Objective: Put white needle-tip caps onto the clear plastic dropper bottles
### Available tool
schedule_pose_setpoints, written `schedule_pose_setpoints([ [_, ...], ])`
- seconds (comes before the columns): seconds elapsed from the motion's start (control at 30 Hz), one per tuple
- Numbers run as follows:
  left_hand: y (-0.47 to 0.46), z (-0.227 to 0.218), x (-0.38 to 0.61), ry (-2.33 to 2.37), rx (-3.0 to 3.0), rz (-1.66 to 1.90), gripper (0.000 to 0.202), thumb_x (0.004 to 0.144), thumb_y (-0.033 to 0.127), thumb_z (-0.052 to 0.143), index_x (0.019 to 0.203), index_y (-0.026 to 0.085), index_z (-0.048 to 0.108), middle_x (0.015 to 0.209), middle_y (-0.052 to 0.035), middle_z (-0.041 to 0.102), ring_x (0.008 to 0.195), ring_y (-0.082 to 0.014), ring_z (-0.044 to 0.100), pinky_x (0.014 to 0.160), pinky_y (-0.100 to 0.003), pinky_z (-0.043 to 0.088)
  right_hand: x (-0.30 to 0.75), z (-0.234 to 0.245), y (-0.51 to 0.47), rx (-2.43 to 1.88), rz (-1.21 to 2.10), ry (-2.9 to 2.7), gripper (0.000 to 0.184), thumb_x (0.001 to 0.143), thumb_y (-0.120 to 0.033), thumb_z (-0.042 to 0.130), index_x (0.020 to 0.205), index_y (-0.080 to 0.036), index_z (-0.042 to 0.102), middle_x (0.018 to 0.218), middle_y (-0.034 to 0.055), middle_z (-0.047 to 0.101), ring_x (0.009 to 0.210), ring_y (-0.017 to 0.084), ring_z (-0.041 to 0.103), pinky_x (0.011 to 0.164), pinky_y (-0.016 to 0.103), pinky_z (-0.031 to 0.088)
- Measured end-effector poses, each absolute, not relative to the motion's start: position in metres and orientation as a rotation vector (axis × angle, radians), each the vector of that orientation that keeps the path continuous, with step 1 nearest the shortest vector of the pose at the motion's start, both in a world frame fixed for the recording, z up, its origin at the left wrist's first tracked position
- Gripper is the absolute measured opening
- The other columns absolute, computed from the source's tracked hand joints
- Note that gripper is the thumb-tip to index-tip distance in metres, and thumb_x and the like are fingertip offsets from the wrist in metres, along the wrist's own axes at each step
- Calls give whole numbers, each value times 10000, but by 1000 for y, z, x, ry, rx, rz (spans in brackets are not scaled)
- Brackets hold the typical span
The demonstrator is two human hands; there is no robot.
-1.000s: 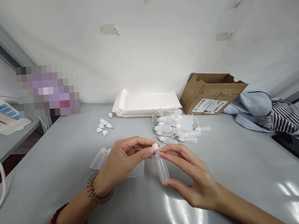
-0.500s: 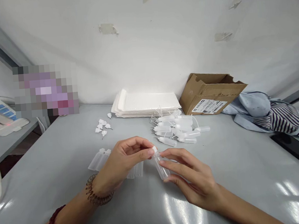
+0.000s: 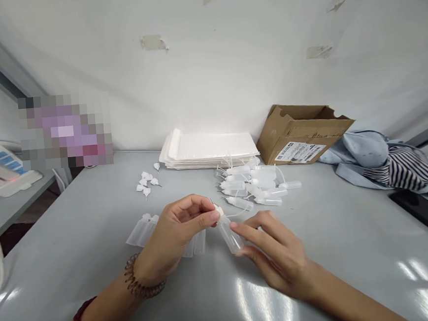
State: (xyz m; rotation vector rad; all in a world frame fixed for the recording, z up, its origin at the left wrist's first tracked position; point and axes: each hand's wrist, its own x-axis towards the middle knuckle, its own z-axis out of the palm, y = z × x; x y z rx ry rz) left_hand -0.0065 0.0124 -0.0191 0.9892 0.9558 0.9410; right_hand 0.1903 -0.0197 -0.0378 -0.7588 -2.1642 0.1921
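Clear bottle (image 3: pixel 228 236) held tilted between my 2 hands — nearer me than the white stack (image 3: pixel 214 144) and roughly in line with its middle. Watching remotely, I start from the left, where a pale device (image 3: pixel 5 172) showing a red glow sits well apart from the stack. Loose caps (image 3: pixel 145 178) tipped with thin needles lie on the grey table (image 3: pixel 353 238), near the stack's left end. Nearer me than those, flat bottles (image 3: pixel 140 229) lie side by side, partly hidden by my left hand (image 3: pixel 178 227), which wears a coiled band (image 3: pixel 131 276). That hand's thumb and fingers are pinched together on the white cap (image 3: pixel 220 211) at the bottle's neck; its needle (image 3: pixel 213 201) points up toward the stack. I see a heap of capped bottles (image 3: pixel 258 181) just in front of the stack's right end. My right hand (image 3: pixel 282 254) is clamped on the bottle's body, fingers and thumb touching it. Just right of the stack stands 1 open cardboard box (image 3: pixel 303 133); farther right are a cloth bundle (image 3: pixel 399 165) — blue and striped — and, nearer me, a dark flat object (image 3: pixel 421 213).
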Motion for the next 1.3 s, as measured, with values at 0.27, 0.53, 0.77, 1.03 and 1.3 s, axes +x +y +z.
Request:
schedule_pose_setpoints([
  [0.27,10,-18,-6,981,1014,919,123,723,259,730,742,179,639,799,-7,658,757,-129,567,717,-241,447,192,-33,-24,-738,665,-2259,367,861,-15,379,1164,-153,535,872,68,536,703,126,515,589,239,490],
  [0.53,8,-16,-4,917,962,867,249,755,213,695,816,211,454,815,19,655,765,-132,585,690,-248,432,189,-35,-25,-764,696,-2155,145,864,-129,546,999,-167,581,806,47,570,642,119,528,571,238,472],
  [0.77,9,-17,-7,788,998,824,261,825,201,631,925,230,391,931,-3,678,775,-124,592,739,-271,438,185,-33,-27,-952,1363,-1693,65,842,-196,592,817,-177,534,688,-2,595,555,88,527,536,221,439],
  [1.03,7,-16,-10,657,1072,694,185,885,206,555,1065,215,514,992,-48,663,759,-139,632,779,-306,469,179,-41,-22,-575,2193,-857,353,782,-178,678,725,-194,330,803,62,692,495,55,587,458,157,432],
  [1.3,5,-19,-4,628,1049,668,67,862,232,589,879,173,612,829,-14,648,543,-116,628,573,-257,499,177,-47,-22,-567,2225,-856,368,764,-167,699,710,-192,336,758,39,684,524,75,610,453,163,452],
])
